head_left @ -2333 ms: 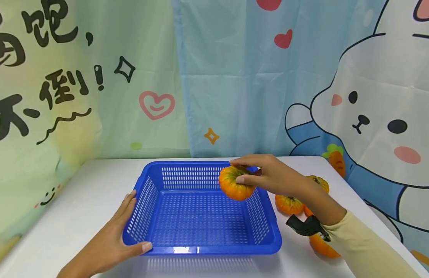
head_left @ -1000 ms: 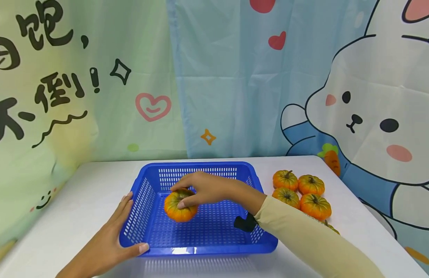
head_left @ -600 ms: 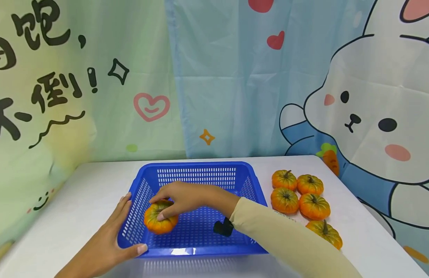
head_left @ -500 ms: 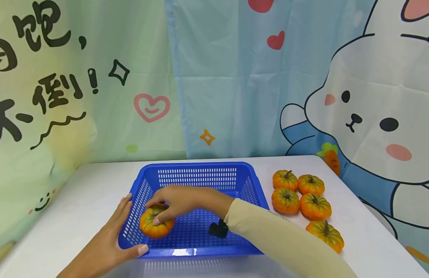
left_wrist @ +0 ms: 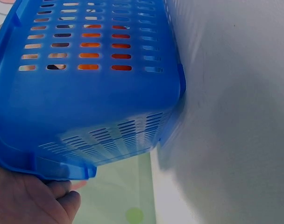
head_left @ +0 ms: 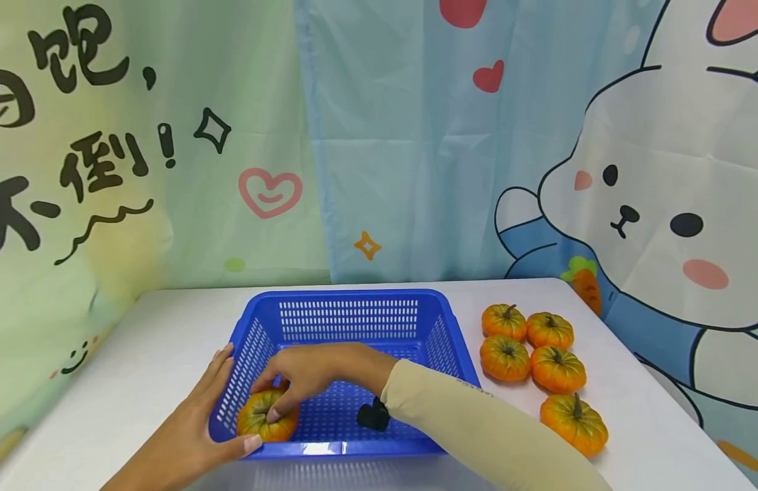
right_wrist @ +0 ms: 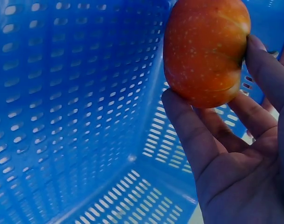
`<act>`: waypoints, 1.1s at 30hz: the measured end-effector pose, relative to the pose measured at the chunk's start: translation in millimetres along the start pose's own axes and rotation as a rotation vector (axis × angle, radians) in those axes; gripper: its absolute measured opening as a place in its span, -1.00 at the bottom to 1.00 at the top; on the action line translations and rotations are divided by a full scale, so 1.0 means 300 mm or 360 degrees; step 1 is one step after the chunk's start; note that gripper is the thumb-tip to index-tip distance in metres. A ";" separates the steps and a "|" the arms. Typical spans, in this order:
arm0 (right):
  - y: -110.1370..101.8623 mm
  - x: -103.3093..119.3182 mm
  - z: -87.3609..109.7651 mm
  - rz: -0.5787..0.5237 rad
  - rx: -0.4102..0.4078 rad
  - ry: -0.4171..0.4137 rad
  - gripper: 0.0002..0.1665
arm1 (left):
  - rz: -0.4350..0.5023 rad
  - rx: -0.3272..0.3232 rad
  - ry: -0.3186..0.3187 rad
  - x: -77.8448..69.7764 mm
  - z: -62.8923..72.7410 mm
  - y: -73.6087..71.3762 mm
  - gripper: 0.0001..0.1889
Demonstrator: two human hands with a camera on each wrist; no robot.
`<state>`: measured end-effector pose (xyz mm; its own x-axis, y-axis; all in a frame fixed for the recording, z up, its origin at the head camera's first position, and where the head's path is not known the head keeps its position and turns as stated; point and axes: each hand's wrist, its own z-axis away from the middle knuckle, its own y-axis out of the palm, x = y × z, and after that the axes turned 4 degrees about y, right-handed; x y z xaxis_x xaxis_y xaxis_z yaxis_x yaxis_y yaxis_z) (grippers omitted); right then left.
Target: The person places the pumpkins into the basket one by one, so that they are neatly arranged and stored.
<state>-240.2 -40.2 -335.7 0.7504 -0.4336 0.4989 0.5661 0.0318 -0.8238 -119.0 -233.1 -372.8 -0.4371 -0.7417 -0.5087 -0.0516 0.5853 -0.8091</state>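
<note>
In the head view, my right hand [head_left: 311, 372] holds a small orange-and-green pumpkin [head_left: 251, 413] low in the front left corner of a blue plastic basket [head_left: 354, 447]. The right wrist view shows the thumb and fingers spread around the orange pumpkin [right_wrist: 205, 53], close to the slotted basket wall [right_wrist: 86, 93]. My left hand [head_left: 185, 429] grips the basket's front left corner, thumb over the front rim and fingers along the left side. In the left wrist view, orange shows through the slots of the basket [left_wrist: 95, 93].
Several more small pumpkins [head_left: 557, 369] sit in a group on the white table [head_left: 121, 382], right of the basket; the nearest pumpkin [head_left: 574, 424] lies beside my right sleeve [head_left: 477, 426]. A printed cloth [head_left: 385, 170] hangs behind the table.
My right hand has carried the pumpkin from over the basket's right side leftward and down into its front left corner. My left hand has stayed on the rim.
</note>
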 end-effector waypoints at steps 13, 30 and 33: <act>0.017 -0.013 -0.015 0.0026 0.0110 0.0060 -0.46 | 0.0007 0.0025 -0.0061 -0.005 -0.003 0.002 0.13; -0.033 -0.048 0.066 0.0042 -0.0029 0.0078 -0.24 | -0.0009 0.0005 -0.0057 -0.011 -0.005 0.002 0.14; -0.046 -0.063 0.098 -0.0015 -0.0076 0.0048 -0.30 | -0.0013 -0.0008 -0.0043 -0.010 -0.003 0.001 0.14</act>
<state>-252.0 -5.9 -325.7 0.7341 -0.4606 0.4990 0.5556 -0.0151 -0.8313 -118.6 -230.4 -371.1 -0.4124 -0.7550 -0.5098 -0.0595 0.5807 -0.8119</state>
